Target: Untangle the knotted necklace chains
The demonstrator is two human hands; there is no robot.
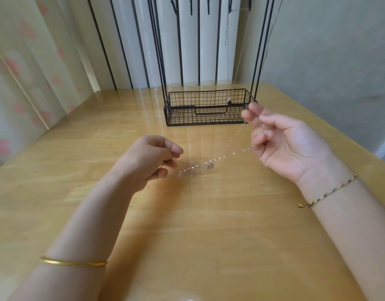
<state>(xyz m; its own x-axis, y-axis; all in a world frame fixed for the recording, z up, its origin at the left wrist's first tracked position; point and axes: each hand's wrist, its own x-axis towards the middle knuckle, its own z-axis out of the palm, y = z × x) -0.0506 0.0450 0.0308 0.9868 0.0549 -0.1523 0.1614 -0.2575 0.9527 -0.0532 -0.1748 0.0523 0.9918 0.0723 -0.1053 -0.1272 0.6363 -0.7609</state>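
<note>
L hand (152,161) pinched one end of the necklace chain (224,149), fingers curled, knuckles up. R hand (280,140), palm up and held higher, pinched the other end w/ thumb & forefinger. The chain sagged between them above the table (187,213), in front of the wire basket (206,107).

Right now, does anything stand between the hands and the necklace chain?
Nothing visible does. The left hand and right hand each pinch the chain, which hangs between them above the table. The wire basket sits farther back.
</note>
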